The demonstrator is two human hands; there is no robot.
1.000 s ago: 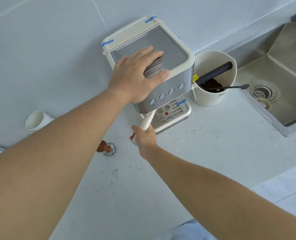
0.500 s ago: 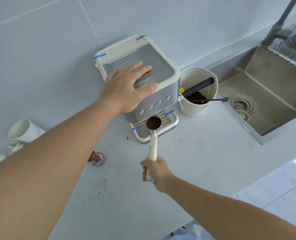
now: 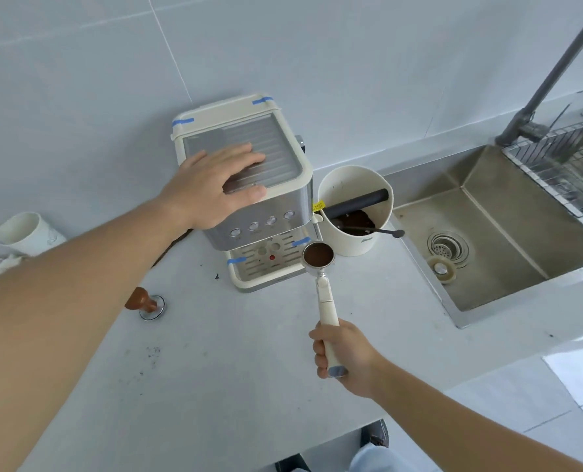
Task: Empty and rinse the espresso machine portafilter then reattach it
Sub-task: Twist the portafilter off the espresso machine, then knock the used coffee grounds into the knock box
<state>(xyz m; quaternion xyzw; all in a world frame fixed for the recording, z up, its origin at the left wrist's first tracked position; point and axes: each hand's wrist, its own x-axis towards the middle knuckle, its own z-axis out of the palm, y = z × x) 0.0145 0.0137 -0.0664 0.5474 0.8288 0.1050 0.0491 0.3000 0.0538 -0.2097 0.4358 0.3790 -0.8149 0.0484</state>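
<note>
My right hand [image 3: 346, 356] grips the cream handle of the portafilter [image 3: 319, 255], held free of the machine above the counter. Its round basket is full of dark used coffee and hovers by the right front corner of the drip tray. My left hand [image 3: 215, 185] lies flat, fingers spread, on top of the cream and steel espresso machine [image 3: 279, 202]. Just right of the machine stands a cream knock box [image 3: 354, 243] with a black bar and old grounds inside.
A steel sink [image 3: 494, 233] with a drain and loose plug lies to the right, under a grey tap [image 3: 555, 69] and a wire rack [image 3: 565, 161]. A wooden-handled tamper [image 3: 147, 303] and a paper cup [image 3: 27, 233] sit left. Coffee specks dot the counter.
The portafilter has come out from under the machine's head and my right hand has carried it forward and rightward toward the knock box. My left hand stays on the machine top. The view widened.
</note>
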